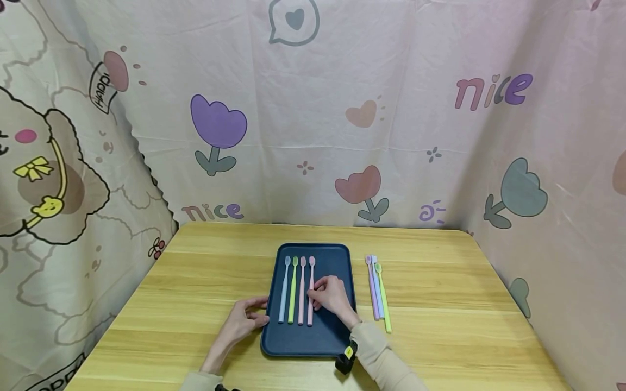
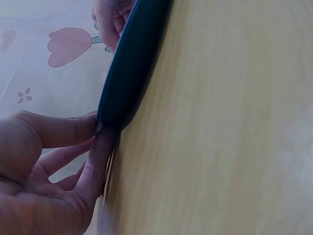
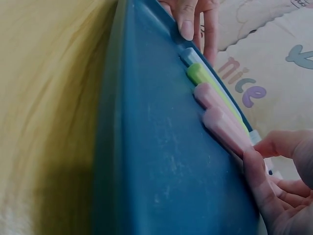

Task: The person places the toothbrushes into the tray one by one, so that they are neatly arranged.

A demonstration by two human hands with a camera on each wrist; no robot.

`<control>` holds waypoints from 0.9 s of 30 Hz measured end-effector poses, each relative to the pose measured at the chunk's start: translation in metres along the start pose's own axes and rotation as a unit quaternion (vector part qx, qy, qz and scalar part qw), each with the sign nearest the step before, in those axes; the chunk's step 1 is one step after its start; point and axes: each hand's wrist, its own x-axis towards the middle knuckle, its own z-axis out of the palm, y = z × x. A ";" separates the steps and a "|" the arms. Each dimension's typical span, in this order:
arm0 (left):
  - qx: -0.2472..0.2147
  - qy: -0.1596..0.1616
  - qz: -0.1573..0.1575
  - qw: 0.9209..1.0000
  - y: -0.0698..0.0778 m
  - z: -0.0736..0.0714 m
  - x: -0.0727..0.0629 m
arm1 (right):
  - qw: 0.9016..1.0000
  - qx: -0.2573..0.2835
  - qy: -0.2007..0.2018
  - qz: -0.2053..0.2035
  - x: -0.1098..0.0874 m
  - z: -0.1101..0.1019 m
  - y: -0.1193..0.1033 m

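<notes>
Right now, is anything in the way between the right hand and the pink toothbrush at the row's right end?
Nothing visible is: the right hand pinches that pink toothbrush directly, over the blue tray. The neighbouring pink one lies to its left.

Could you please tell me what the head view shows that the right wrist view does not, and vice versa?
Only the head view: a purple toothbrush, a blue one and a green one lying right of the tray.
Only the right wrist view: faint pale marks on the tray's floor.
Both: the tray holding light blue, green and two pink toothbrushes, the left hand at its edge, the right hand and the wooden table.
</notes>
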 end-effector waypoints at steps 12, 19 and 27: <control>0.001 0.003 -0.002 1.000 0.000 0.000 0.000 | 1.000 -0.015 0.019 0.012 0.000 0.004 -0.002; 0.001 0.002 -0.004 1.000 0.000 0.000 0.000 | 1.000 -0.015 0.021 0.003 -0.001 0.003 -0.001; 0.005 0.004 -0.001 1.000 0.000 0.001 0.000 | 1.000 0.019 0.011 -0.019 -0.008 0.000 0.004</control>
